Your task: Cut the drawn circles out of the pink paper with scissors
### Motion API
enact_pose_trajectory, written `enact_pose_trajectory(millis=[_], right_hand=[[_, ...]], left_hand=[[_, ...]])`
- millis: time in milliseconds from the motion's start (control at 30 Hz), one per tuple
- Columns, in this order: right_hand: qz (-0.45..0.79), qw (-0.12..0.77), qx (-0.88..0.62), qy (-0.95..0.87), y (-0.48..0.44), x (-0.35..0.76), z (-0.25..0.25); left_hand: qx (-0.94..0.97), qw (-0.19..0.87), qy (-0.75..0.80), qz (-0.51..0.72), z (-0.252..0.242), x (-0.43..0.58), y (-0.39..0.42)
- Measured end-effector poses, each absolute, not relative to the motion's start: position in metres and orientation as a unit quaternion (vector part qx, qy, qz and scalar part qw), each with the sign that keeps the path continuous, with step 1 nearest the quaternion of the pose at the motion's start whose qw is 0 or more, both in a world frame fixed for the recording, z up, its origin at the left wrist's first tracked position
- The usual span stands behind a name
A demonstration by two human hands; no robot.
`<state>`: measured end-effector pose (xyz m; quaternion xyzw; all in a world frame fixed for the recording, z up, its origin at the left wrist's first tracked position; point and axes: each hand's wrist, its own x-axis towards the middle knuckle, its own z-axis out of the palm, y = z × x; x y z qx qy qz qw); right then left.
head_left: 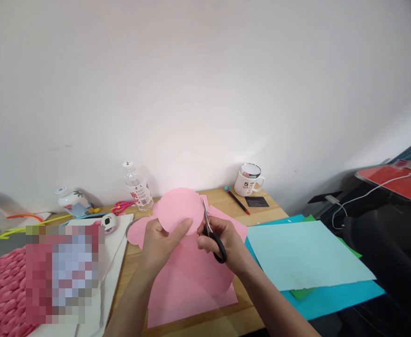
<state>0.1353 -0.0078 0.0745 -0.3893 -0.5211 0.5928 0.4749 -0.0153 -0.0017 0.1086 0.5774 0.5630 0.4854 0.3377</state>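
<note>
My left hand (163, 241) pinches the lower edge of a round pink paper disc (180, 208), its thumb lying on the front face. In my right hand (223, 238) is a pair of scissors (219, 247) with black handles, fingers wrapped in the loops. The blades point up along the disc's right edge; whether they touch the paper I cannot tell. Below both hands, pink paper sheets (191, 299) are spread on the wooden table (249, 299). More pink paper with rounded edges (137, 231) lies behind my left hand.
Along the wall stand a clear bottle (138, 187), a white jar (74, 202) and a white mug (248, 181). A black pencil (238, 201) and dark card (256, 201) lie near the mug. Pale blue paper (307, 255) is at right, a pink knitted item (5, 290) at left.
</note>
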Motion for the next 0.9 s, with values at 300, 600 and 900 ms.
enact_pose_trajectory(millis=[300, 600, 900], right_hand=[[0.576, 0.495, -0.398, -0.514, -0.007, 0.138, 0.064], [0.53, 0.507, -0.47, -0.491, -0.016, 0.164, 0.031], [0.479, 0.329, -0.415, -0.7, -0.078, 0.18, -0.012]], left_hand=[[0.541, 0.392, 0.578, 0.468, 0.097, -0.006, -0.001], [0.499, 0.411, 0.603, 0.468, 0.075, -0.018, 0.012], [0.353, 0.494, 0.571, 0.553, 0.03, -0.038, 0.04]])
